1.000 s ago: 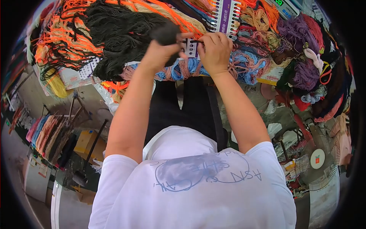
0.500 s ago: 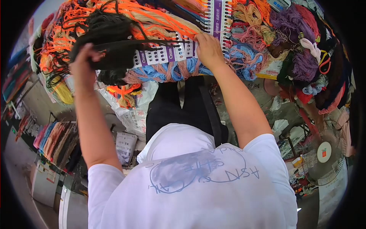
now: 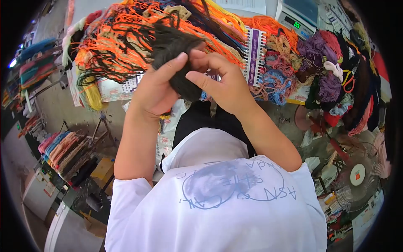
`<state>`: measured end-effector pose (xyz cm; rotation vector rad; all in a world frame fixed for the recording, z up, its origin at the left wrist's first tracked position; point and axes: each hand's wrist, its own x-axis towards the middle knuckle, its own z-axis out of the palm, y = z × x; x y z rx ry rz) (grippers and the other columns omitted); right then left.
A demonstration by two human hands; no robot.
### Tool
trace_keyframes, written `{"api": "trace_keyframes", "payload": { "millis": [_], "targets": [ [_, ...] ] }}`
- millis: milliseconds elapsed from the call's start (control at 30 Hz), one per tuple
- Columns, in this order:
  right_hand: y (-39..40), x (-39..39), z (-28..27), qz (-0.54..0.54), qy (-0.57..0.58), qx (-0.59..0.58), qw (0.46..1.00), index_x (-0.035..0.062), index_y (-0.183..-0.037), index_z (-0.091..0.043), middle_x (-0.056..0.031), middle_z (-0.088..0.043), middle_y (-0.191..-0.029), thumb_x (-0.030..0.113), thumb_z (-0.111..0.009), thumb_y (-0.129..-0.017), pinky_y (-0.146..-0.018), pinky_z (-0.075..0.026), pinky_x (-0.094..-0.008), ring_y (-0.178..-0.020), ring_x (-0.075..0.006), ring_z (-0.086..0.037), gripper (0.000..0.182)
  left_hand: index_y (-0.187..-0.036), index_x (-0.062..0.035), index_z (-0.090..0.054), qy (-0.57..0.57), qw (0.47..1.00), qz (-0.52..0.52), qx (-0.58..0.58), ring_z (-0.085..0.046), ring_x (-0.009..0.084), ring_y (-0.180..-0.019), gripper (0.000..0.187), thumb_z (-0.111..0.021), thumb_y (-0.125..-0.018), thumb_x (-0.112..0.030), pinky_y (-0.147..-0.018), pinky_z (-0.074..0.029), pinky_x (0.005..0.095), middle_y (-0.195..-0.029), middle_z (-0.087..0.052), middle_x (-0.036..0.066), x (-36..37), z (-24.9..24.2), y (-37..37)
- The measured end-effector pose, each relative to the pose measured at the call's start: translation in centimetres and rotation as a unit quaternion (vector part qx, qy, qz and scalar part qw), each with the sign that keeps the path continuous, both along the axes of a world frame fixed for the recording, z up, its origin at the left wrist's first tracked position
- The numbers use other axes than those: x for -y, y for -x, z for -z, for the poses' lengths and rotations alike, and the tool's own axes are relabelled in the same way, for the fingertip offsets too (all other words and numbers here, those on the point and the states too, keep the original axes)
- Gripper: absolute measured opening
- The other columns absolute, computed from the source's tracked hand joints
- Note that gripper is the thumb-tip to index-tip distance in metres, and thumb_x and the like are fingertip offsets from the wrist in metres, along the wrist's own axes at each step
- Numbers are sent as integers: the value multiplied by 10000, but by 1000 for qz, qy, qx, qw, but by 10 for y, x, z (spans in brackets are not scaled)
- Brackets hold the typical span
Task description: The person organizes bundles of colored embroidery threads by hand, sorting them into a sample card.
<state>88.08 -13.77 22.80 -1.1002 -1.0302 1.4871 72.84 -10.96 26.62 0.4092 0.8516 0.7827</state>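
A thick dark, nearly black skein of yarn (image 3: 174, 42) is raised above the front of the table. My left hand (image 3: 159, 88) is closed around its lower left side, with the thumb across the strands. At the skein's right edge is my right hand (image 3: 224, 82), fingers bent against the yarn and thumb held a little apart. Some fingertips disappear behind the strands. Behind both hands lies a heap of orange yarn (image 3: 121, 46) mixed with beige and dark strands. Just right of my right hand is a purple-and-white card with punched holes (image 3: 254, 56).
A digital scale (image 3: 294, 25) stands at the back right. Purple yarn (image 3: 329, 86) and blue yarn (image 3: 275, 84) are heaped along the right side. Below right is a fan (image 3: 357, 176); racks of hanging yarn (image 3: 67, 153) stand at left.
My left hand has brought the dark skein rightward, from the left side to the middle. My right hand has moved from the card strips to the skein. The punched card strips beneath are now mostly hidden.
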Motion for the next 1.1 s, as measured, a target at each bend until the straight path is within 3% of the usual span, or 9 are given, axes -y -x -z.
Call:
{"api": "trace_keyframes", "payload": {
  "millis": [67,100,233,400,667,833,1000,1100],
  "targets": [
    [-2,-1,-14,-57,38,33,997,8,-873,-662,-39,-619,-848,153,-721,-759,-632,-446,-242,-695,-97,-551,193,-1094,25,-585,11,999,5,38,-490,252,-1177,304,-429,-944,-188,-983,-408,366,-1403,-357,188,5,-14,2],
    [0,1,-15,-62,78,-45,994,-3,-848,-668,-32,-616,-821,131,-694,-784,-633,-434,-227,-691,-78,-539,151,-1097,24,-583,13,998,7,62,-479,264,-1190,305,-425,-944,-189,-992,-399,372,-1405,-351,195,6,-17,7],
    [2,8,-34,-78,110,-75,988,-16,-866,-660,-10,-611,-801,110,-638,-839,-647,-423,-218,-708,-61,-528,130,-1110,8,-578,-11,994,12,107,-422,313,-1244,305,-419,-942,-190,-1022,-362,412,-1404,-336,223,12,-21,22],
    [16,15,-45,-73,82,-102,989,-1,-902,-604,-18,-597,-811,118,-584,-883,-656,-425,-218,-722,-66,-522,122,-1098,-3,-587,-33,994,7,107,-415,322,-1249,289,-443,-932,-190,-1029,-352,427,-1390,-358,224,19,-33,37],
    [26,18,-62,-85,117,-99,984,7,-914,-564,-8,-548,-750,135,-521,-918,-677,-439,-225,-715,-84,-517,135,-1067,-4,-600,-74,997,2,29,-547,289,-1105,233,-540,-876,-125,-894,-483,410,-1274,-494,199,22,-47,55],
    [29,21,-74,-133,91,-88,983,-19,-1008,-576,-30,-575,-771,100,-498,-915,-664,-447,-239,-694,-99,-536,170,-1077,2,-594,-70,997,-1,34,-597,262,-1020,251,-552,-871,-134,-855,-504,380,-1187,-558,180,20,-55,62],
    [30,24,-81,-122,91,-82,985,-25,-986,-585,-72,-630,-798,86,-530,-890,-702,-469,-245,-757,-116,-588,157,-1156,16,-556,-95,995,6,11,-622,196,-860,337,-586,-845,-110,-773,-514,327,-1052,-614,124,18,-63,64],
    [30,25,-84,-110,95,-83,986,-22,-982,-589,-86,-644,-820,82,-541,-881,-714,-478,-244,-773,-122,-605,153,-1176,15,-544,-112,994,16,-12,-614,185,-845,369,-606,-826,-83,-780,-506,321,-1031,-620,116,17,-66,64]
  ]
}}
